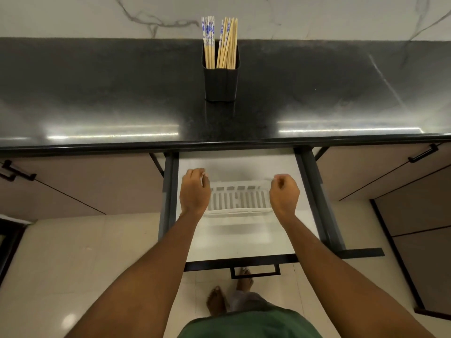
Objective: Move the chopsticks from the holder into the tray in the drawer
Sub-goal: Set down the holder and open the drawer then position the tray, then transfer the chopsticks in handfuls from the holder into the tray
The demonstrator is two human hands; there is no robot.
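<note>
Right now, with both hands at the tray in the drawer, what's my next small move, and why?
Probably release the tray and lift a hand to the holder: the left hand and right hand grip the empty tray's ends, while the chopsticks all stand there.

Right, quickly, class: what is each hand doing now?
Left hand: grips the left end of the tray.
Right hand: curled, pinching the right rim of the tray.

Soft indoor light, streaky glare on the dark countertop (109,113), wide-angle bending at edges, slight overall softness.
</note>
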